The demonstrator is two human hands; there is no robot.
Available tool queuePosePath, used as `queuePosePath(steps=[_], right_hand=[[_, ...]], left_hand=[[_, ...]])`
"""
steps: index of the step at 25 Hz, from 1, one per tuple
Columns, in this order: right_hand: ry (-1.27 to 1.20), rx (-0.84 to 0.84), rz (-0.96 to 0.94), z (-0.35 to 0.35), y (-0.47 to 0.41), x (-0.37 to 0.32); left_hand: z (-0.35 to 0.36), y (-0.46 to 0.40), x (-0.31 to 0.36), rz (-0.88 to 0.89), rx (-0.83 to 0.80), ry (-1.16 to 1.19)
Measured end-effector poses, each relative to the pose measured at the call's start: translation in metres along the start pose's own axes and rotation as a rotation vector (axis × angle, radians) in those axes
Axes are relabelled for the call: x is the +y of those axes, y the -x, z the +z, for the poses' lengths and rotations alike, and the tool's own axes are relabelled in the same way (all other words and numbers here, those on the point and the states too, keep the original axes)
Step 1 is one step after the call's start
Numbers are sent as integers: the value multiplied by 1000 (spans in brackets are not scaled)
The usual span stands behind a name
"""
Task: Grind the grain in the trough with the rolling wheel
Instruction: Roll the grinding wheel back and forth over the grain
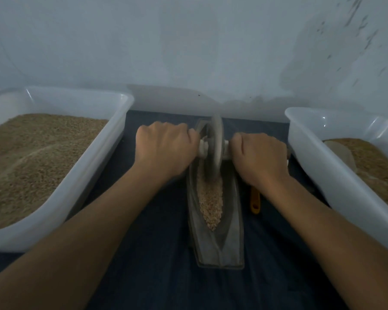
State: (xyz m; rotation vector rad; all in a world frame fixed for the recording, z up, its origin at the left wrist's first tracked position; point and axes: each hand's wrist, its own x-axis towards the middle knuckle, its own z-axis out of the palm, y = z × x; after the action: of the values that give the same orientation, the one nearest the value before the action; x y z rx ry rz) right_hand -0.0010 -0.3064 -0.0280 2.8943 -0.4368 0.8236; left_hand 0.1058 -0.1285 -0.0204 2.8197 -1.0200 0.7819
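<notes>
A grey boat-shaped trough (231, 242) lies lengthwise on the dark cloth in the middle. Pale grain (212, 202) fills its groove from the middle toward me. The grey rolling wheel (215, 146) stands on edge in the far half of the groove, blurred. A pale axle handle (203, 147) runs through it. My left hand (164, 146) grips the axle's left end. My right hand (259, 157) grips the right end. Both fists are curled, knuckles up.
A white tub (94, 162) with brown grain stands at the left. Another white tub (309, 157) at the right holds grain and a pale scoop (343, 155). A yellow handle (255, 201) lies beside the trough under my right wrist. A pale wall rises just behind.
</notes>
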Motion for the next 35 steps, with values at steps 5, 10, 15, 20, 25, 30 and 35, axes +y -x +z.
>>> queuePosePath(steps=[5,10,15,20,25,30,35], right_hand=[[-32,241,-109,-39,73,-14],[-22,130,-60,-27,35,-14],[44,64,81,0,-44,-13],[50,53,46,-10,6,-22],[-107,106,-26,-37,68,-8],[-43,25,-10,-22,23,-11],[142,-239,-21,-5,-39,-3]], left_hand=[[-15,83,-14,119,149,264],[1,46,-9,-4,91,214],[27,-45,-6,-249,-195,353],[15,8,-6,-85,-31,98],[-17,77,-4,29,87,106],[3,23,-4,-43,-4,75],[12,-54,-2,-183,-242,190]])
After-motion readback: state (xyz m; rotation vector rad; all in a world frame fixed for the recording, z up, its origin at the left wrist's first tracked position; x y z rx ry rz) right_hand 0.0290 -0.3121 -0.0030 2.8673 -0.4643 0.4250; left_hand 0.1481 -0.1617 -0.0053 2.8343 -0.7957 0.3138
